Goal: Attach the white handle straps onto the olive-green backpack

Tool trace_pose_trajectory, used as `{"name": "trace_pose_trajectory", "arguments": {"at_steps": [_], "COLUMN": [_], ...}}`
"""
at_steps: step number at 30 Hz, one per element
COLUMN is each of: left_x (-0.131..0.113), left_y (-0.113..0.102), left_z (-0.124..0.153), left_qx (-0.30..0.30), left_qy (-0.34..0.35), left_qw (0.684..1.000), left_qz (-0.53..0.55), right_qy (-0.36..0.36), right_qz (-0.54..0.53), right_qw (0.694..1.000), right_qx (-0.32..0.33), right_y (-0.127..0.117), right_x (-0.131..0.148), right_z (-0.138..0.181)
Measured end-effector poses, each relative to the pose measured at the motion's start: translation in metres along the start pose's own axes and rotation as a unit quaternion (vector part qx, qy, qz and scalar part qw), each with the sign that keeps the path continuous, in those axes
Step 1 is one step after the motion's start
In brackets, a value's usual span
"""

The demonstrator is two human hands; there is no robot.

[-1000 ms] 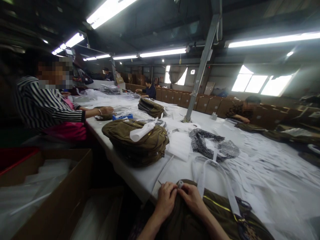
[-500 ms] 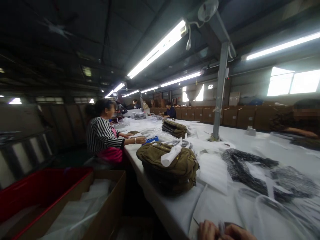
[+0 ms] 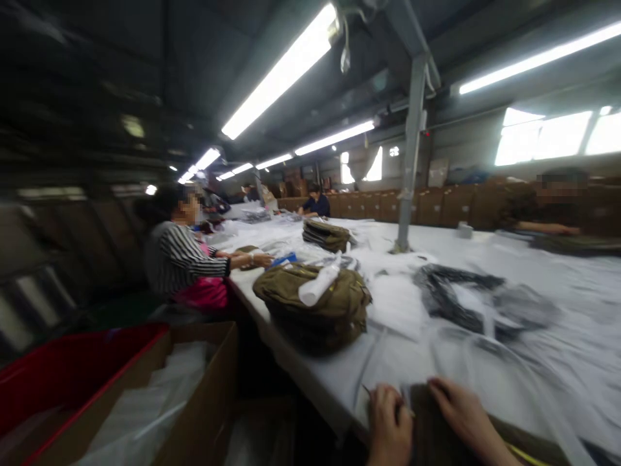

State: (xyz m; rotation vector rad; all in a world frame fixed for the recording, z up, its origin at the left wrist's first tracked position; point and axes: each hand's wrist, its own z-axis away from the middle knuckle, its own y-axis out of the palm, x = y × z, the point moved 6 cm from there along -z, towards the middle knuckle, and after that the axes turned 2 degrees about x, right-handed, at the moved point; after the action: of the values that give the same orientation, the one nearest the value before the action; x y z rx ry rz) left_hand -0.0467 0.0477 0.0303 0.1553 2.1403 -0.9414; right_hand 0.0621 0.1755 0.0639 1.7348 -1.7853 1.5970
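Taking the bag stack [image 3: 310,307] on the bench [image 3: 349,369] as landmark, we are noting the olive bag [image 3: 429,424] lying nearer and to its right. Our view is cutting it off, so we are not determining its full long axis; the visible part is running rightward, away from the stack. The left grip [image 3: 391,421] is sitting at the bag's stack-side border, fingers curled; blur is leaving us unable to tell whether it is holding anything. The right grip [image 3: 466,414] is lying over the bag, nearer its visible bulk, fingers extended and apparently closing on nothing.

Left of the stack and lower, a cardboard box [image 3: 213,382] is holding white sheets [image 3: 140,414]. Further left, a red bin [image 3: 87,356] is containing pale material that we are not identifying.
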Motion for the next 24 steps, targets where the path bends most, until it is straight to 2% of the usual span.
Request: {"name": "trace_pose_trajectory", "arguments": {"at_steps": [1, 3, 5, 8, 11, 16, 20, 24], "left_x": [-0.006, -0.006, -0.002, 0.001, -0.001, -0.004, -0.003, -0.004], "left_y": [-0.003, -0.006, -0.003, 0.000, -0.002, -0.005, -0.005, -0.006], "left_z": [0.001, -0.003, -0.007, -0.008, -0.006, -0.004, -0.002, 0.000], "left_qx": [0.009, 0.037, 0.063, 0.076, 0.068, 0.049, 0.042, 0.045], "left_qy": [0.009, 0.002, -0.004, 0.000, 0.012, 0.021, 0.023, 0.029], "left_qw": [1.000, 0.999, 0.997, 0.995, 0.996, 0.997, 0.998, 0.998], "left_qz": [0.003, 0.033, 0.055, 0.066, 0.061, 0.047, 0.041, 0.039], "right_qy": [0.029, 0.080, 0.109, 0.114, 0.107, 0.102, 0.093, 0.104], "right_qz": [0.012, 0.045, 0.035, -0.022, -0.078, -0.076, -0.043, -0.054], "right_qw": [0.999, 0.995, 0.993, 0.993, 0.991, 0.991, 0.993, 0.991], "right_qx": [0.008, -0.023, -0.024, 0.002, 0.021, 0.036, 0.053, 0.070], "right_y": [-0.013, -0.035, -0.039, -0.022, -0.001, 0.022, 0.029, 0.032], "right_x": [0.005, 0.015, 0.027, 0.042, 0.046, 0.043, 0.047, 0.045], "right_z": [0.003, 0.011, 0.024, 0.045, 0.057, 0.050, 0.042, 0.036]}}
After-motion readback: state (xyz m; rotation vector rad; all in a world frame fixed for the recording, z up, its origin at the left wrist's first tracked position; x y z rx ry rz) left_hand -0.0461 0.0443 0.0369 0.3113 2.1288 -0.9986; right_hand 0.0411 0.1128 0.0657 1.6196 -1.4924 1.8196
